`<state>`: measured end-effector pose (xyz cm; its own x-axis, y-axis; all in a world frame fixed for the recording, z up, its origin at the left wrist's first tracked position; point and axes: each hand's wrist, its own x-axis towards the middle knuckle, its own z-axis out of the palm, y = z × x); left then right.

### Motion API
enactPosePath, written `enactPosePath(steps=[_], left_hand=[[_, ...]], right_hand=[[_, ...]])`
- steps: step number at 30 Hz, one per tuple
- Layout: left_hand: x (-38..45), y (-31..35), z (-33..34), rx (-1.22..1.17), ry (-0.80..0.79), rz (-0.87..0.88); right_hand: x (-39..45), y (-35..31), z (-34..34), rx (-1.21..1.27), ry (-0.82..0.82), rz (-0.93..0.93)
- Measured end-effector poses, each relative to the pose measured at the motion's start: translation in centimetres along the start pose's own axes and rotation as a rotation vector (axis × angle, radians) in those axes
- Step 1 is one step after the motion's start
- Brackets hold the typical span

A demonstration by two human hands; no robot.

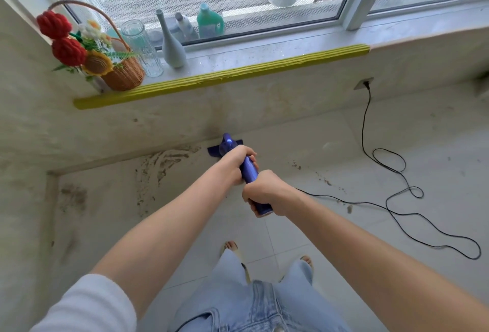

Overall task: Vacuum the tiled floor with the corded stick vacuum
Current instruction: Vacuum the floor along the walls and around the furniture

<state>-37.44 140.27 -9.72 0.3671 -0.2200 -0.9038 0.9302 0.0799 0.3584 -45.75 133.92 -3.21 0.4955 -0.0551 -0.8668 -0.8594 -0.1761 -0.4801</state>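
A blue stick vacuum [249,169] stands in front of me, seen almost end-on. My left hand [235,161] grips its body further down. My right hand [266,190] grips the upper handle end. The blue floor head [213,151] rests on the pale tiled floor [330,226] at the foot of the wall below the window. Brown dirt smears [158,165] lie on the tiles left of the head, and small crumbs [324,179] lie to its right. The black cord [391,199] runs from the handle in loops to a wall socket [363,83].
A windowsill with a yellow foam edge guard [211,80] holds a wicker basket of knitted flowers [116,67], a glass vase [143,46] and a grey bottle vase [172,46]. A low ledge [53,186] borders the floor on the left. My feet [232,248] stand below the handle.
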Motion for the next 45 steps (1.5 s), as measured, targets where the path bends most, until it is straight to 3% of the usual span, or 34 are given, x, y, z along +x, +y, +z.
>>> enactPosePath(steps=[17,29,34,45], left_hand=[[1.2,4.2,1.0,0.052,0.026,0.011],[0.9,2.9,1.0,0.068,0.061,0.004],[0.0,2.8,-0.1,-0.003,-0.003,-0.009],[0.5,3.9,0.6,0.041,-0.002,-0.011]], right_hand=[[2.5,-3.4,-0.6,0.012,0.069,-0.014],[1.1,-2.7,-0.7,-0.029,0.028,0.004],[0.2,-3.1,-0.3,-0.025,-0.011,-0.005],[2.0,-3.3,0.1,-0.027,0.067,-0.012]])
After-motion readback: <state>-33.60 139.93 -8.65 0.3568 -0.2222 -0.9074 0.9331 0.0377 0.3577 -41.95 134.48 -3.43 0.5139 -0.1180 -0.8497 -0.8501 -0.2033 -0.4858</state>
